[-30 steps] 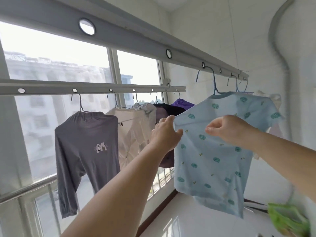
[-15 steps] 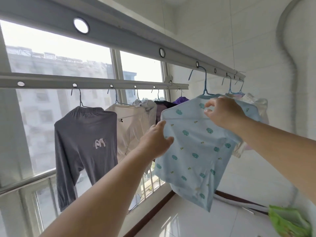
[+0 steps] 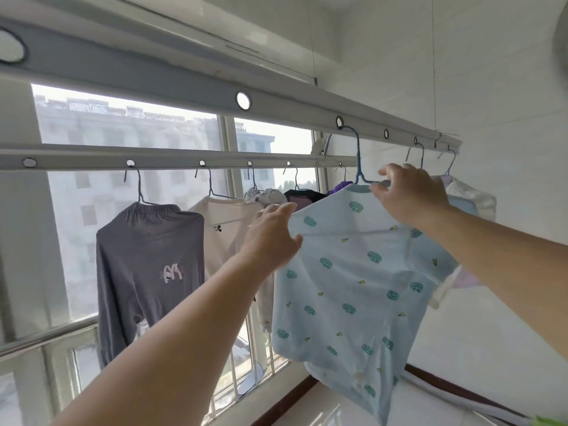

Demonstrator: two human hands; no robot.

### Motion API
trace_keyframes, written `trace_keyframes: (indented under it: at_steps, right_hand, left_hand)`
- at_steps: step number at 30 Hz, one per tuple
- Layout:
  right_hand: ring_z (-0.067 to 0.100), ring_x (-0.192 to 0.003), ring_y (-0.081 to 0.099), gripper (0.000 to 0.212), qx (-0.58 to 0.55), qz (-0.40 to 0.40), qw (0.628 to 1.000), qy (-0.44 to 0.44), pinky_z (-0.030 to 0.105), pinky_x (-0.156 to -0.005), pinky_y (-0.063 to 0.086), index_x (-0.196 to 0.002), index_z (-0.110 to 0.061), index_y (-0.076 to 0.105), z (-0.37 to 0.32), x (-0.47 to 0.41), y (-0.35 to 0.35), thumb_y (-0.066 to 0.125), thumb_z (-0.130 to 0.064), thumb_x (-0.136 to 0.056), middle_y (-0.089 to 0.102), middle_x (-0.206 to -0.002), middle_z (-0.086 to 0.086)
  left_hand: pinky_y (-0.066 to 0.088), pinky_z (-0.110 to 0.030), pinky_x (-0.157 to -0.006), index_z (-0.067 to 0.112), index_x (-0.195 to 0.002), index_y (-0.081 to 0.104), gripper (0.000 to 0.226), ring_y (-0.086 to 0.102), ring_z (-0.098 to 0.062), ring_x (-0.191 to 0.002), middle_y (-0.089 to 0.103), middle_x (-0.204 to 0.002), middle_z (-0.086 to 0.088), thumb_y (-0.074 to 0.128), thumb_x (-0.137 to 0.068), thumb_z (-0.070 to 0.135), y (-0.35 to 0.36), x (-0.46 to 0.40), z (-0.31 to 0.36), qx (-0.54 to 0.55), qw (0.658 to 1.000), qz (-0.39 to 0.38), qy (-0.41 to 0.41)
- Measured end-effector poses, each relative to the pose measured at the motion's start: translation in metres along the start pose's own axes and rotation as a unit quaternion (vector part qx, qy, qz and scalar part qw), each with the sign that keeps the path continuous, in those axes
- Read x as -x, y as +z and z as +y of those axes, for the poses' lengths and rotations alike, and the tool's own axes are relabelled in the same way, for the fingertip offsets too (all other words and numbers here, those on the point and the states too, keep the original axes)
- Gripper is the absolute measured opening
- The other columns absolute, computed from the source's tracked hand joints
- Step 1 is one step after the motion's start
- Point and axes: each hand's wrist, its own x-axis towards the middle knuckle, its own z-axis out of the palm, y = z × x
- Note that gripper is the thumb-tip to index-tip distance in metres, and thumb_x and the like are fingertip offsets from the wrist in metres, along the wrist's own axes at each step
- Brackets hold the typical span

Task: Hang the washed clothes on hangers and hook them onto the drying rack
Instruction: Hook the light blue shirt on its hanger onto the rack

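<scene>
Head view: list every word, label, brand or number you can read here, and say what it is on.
No readable text anywhere in this view.
Grey top: a small pale chest motif, a picture rather than letters.
White garment: a tiny black mouse-head mark, no words.
Light blue shirt: only a repeated teal and yellow print, too blurred to show any lettering.
Drying rack rail: plain, just round holes.
</scene>
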Motion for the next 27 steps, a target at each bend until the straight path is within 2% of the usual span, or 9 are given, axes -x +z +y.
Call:
trace_keyframes:
  at_steps: [4, 7, 10, 13, 15, 17, 20, 24, 27]
  right_hand:
    - [0.029, -0.113, 0.053, 0.039, -0.098, -0.013, 0.994, -0.04, 0.04, -0.095, 0.037, -0.121, -0.017, 0.054, 0.002, -0.016, 0.007, 0.04, -0.042, -0.094, 0.062, -0.12, 0.006]
    - [0.03, -0.091, 0.059, 0.029, -0.154, 0.014, 0.985, -0.079, 0.03, -0.069, 0.038, -0.086, -0.019, 0.062, 0.007, -0.026, 0.015, 0.044, -0.041, -0.093, 0.067, -0.088, 0.006]
    - [0.025, -0.077, 0.056, 0.041, -0.162, 0.048, 0.981, -0.092, 0.03, -0.063, 0.036, -0.077, -0.015, 0.065, 0.015, -0.032, 0.017, 0.045, -0.049, -0.09, 0.062, -0.07, 0.003]
    - [0.021, -0.071, 0.053, 0.043, -0.216, 0.048, 0.969, -0.108, 0.033, -0.066, 0.04, -0.076, -0.012, 0.068, 0.023, -0.037, 0.012, 0.05, -0.05, -0.087, 0.06, -0.065, 0.0]
    - [0.015, -0.061, 0.048, 0.042, -0.237, 0.037, 0.963, -0.12, 0.031, -0.062, 0.036, -0.068, -0.008, 0.063, 0.027, -0.039, 0.011, 0.052, -0.045, -0.086, 0.049, -0.052, -0.003]
    - [0.011, -0.054, 0.042, 0.042, -0.245, 0.037, 0.96, -0.13, 0.03, -0.058, 0.033, -0.059, -0.008, 0.054, 0.03, -0.04, 0.012, 0.053, -0.04, -0.085, 0.043, -0.044, -0.005]
    - [0.01, -0.048, 0.037, 0.042, -0.279, 0.032, 0.948, -0.149, 0.029, -0.056, 0.031, -0.049, -0.015, 0.044, 0.037, -0.044, 0.011, 0.055, -0.036, -0.083, 0.042, -0.04, -0.011]
    - [0.009, -0.047, 0.035, 0.043, -0.284, 0.042, 0.942, -0.175, 0.029, -0.056, 0.032, -0.045, -0.023, 0.04, 0.046, -0.048, 0.006, 0.054, -0.038, -0.082, 0.041, -0.04, -0.011]
    - [0.009, -0.048, 0.035, 0.045, -0.277, 0.051, 0.944, -0.174, 0.029, -0.056, 0.032, -0.048, -0.016, 0.035, 0.053, -0.048, 0.001, 0.055, -0.038, -0.082, 0.04, -0.041, -0.009]
  left_hand:
    - [0.021, -0.038, -0.113, 0.026, -0.141, 0.028, 0.06, 0.024, -0.018, -0.137, 0.033, -0.146, 0.002, 0.054, -0.088, 0.024, 0.018, -0.024, 0.015, -0.025, 0.999, 0.027, 0.015]
    - [0.028, -0.033, -0.105, 0.025, -0.139, 0.033, 0.052, 0.036, -0.021, -0.131, 0.042, -0.142, -0.001, 0.05, -0.09, 0.027, 0.032, -0.036, 0.025, 0.0, 1.0, 0.016, 0.0]
    - [0.042, -0.034, -0.08, 0.019, -0.094, 0.061, 0.026, 0.056, -0.028, -0.101, 0.063, -0.098, -0.01, 0.037, -0.095, 0.029, 0.031, -0.048, 0.035, 0.019, 0.998, 0.063, 0.009]
    - [0.038, -0.028, -0.057, 0.019, -0.056, 0.054, 0.042, 0.05, -0.024, -0.065, 0.051, -0.061, -0.007, 0.042, -0.092, 0.037, 0.022, -0.059, 0.048, 0.092, 0.993, 0.035, -0.068]
    - [0.047, -0.026, -0.063, 0.016, -0.06, 0.061, 0.035, 0.054, -0.022, -0.063, 0.061, -0.067, -0.009, 0.052, -0.087, 0.036, 0.019, -0.066, 0.055, 0.208, 0.969, -0.055, -0.123]
    - [0.053, -0.041, -0.08, 0.017, -0.077, 0.069, 0.016, 0.061, -0.025, -0.074, 0.068, -0.084, -0.011, 0.056, -0.086, 0.018, 0.015, -0.074, 0.062, 0.342, 0.919, -0.155, -0.125]
    - [0.054, -0.035, -0.075, 0.014, -0.099, 0.067, 0.035, 0.064, -0.022, -0.076, 0.069, -0.09, -0.008, 0.041, -0.084, -0.004, 0.017, -0.087, 0.069, 0.455, 0.854, -0.245, -0.061]
    - [0.054, -0.024, -0.06, 0.012, -0.087, 0.068, 0.03, 0.065, -0.017, -0.065, 0.069, -0.078, -0.006, 0.044, -0.073, 0.0, 0.028, -0.09, 0.077, 0.515, 0.798, -0.311, -0.014]
    - [0.049, -0.017, -0.05, 0.01, -0.062, 0.069, 0.038, 0.059, -0.014, -0.048, 0.065, -0.058, -0.005, 0.038, -0.084, 0.008, 0.036, -0.09, 0.079, 0.513, 0.798, -0.315, -0.035]
